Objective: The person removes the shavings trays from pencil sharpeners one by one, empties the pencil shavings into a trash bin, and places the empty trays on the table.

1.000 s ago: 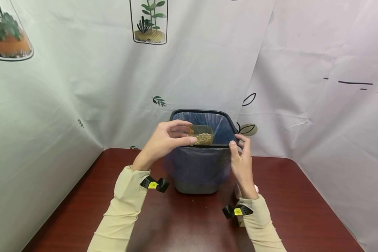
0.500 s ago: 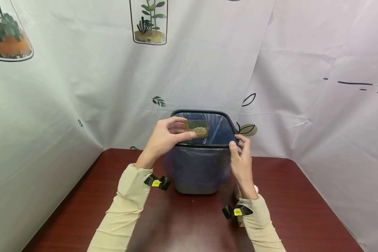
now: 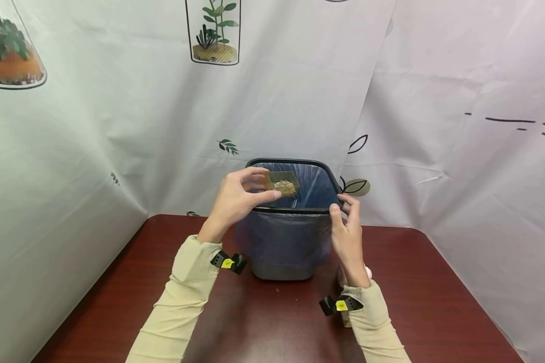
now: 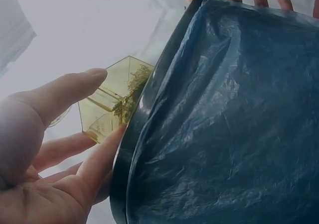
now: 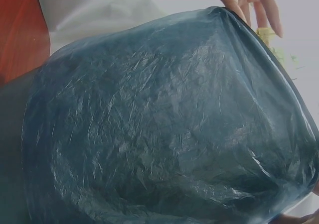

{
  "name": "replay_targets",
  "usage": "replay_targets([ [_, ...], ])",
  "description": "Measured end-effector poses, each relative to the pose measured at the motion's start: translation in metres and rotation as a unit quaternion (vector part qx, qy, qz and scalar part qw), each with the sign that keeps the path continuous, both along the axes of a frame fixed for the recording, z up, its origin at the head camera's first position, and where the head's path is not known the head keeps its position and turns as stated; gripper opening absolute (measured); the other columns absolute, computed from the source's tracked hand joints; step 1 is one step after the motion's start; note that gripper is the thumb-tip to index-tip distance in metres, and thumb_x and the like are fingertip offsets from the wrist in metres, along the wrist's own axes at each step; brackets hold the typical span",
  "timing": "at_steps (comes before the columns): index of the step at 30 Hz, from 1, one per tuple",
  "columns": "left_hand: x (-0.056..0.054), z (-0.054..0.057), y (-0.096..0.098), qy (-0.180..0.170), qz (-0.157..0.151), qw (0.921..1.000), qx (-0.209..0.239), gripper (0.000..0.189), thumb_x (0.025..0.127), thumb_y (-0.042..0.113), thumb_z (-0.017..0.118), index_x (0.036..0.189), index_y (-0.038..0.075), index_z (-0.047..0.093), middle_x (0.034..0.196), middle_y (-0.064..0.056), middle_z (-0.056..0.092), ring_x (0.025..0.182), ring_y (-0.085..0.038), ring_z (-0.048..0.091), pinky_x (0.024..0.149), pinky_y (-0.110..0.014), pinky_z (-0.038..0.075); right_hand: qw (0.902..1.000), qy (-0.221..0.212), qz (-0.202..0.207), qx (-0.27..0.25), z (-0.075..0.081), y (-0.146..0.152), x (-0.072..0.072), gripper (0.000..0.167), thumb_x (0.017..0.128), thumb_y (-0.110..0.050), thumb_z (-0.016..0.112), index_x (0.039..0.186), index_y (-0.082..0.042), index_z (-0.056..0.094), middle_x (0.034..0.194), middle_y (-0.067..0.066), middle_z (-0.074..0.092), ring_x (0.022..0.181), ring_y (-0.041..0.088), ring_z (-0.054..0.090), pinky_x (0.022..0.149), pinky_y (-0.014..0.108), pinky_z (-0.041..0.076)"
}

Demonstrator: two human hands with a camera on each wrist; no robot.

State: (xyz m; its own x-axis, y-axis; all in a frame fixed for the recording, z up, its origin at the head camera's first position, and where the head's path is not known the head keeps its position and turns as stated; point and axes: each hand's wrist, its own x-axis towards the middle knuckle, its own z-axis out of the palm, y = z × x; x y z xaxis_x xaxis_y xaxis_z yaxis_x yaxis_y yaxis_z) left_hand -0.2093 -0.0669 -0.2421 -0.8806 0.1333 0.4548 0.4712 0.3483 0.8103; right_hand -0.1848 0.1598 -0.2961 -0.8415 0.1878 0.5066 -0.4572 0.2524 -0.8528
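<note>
Clear yellow box [image 3: 282, 176], tan bits [image 3: 285, 188] inside.
Pinched between thumb and fingers of your left hand [image 3: 235, 195], at the bin [image 3: 282, 273] mouth; your right hand [image 3: 348, 234] grips the rim [image 3: 295, 210].

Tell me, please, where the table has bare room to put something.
The table looks bare left of the left sleeve, right of the right sleeve, and between them in front of the bin. Crowded: the bin's mouth, with left hand, yellow container and right hand, and behind the right wrist, with a partly hidden item.
</note>
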Motion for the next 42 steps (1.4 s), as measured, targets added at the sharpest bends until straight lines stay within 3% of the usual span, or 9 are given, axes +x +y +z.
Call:
replay_targets([
  [7,0.000,-0.001,0.003,0.002,0.008,0.9999,-0.010,0.055,0.070,0.032,0.079,0.119,0.016,0.060,0.109,-0.002,0.063,0.097,-0.014,0.063,0.078,-0.036,0.052,1.0000,0.005,0.001,-0.002,0.000,-0.001,0.000,0.039,0.095,-0.019,0.047,0.130,-0.004,0.038,0.119,0.025,0.046,0.103,0.033,0.050,0.079,0.037,0.039],
  [18,0.004,-0.002,0.012,0.046,0.042,0.9973,-0.039,0.055,0.069,0.024,0.080,0.119,0.014,0.060,0.114,-0.005,0.061,0.097,-0.017,0.064,0.078,-0.033,0.053,1.0000,0.006,0.000,0.002,0.000,-0.001,0.000,0.039,0.095,-0.019,0.046,0.130,-0.005,0.038,0.119,0.025,0.046,0.104,0.032,0.050,0.080,0.038,0.039],
  [25,0.004,-0.002,0.016,0.070,0.044,0.9957,-0.041,0.054,0.068,0.014,0.081,0.118,0.007,0.060,0.109,-0.009,0.061,0.095,-0.021,0.064,0.075,-0.028,0.053,1.0000,0.004,-0.003,0.002,0.000,-0.001,0.001,0.038,0.095,-0.019,0.046,0.130,-0.005,0.038,0.121,0.027,0.046,0.105,0.034,0.049,0.081,0.040,0.039],
  [34,0.006,-0.001,0.020,0.138,0.071,0.9823,-0.105,0.053,0.068,0.007,0.080,0.117,0.002,0.059,0.107,-0.014,0.058,0.096,-0.025,0.060,0.073,-0.030,0.054,0.9999,0.010,-0.002,0.003,0.001,-0.001,0.001,0.038,0.095,-0.018,0.047,0.129,-0.005,0.038,0.121,0.028,0.047,0.105,0.033,0.048,0.081,0.039,0.038],
  [42,0.006,-0.003,0.021,0.140,0.091,0.9737,-0.155,0.054,0.072,0.011,0.078,0.120,0.002,0.058,0.113,-0.015,0.056,0.100,-0.027,0.058,0.073,-0.031,0.054,0.9999,0.011,-0.003,0.005,0.000,-0.001,0.002,0.039,0.094,-0.018,0.047,0.130,-0.005,0.038,0.121,0.027,0.047,0.104,0.033,0.049,0.080,0.039,0.038],
])
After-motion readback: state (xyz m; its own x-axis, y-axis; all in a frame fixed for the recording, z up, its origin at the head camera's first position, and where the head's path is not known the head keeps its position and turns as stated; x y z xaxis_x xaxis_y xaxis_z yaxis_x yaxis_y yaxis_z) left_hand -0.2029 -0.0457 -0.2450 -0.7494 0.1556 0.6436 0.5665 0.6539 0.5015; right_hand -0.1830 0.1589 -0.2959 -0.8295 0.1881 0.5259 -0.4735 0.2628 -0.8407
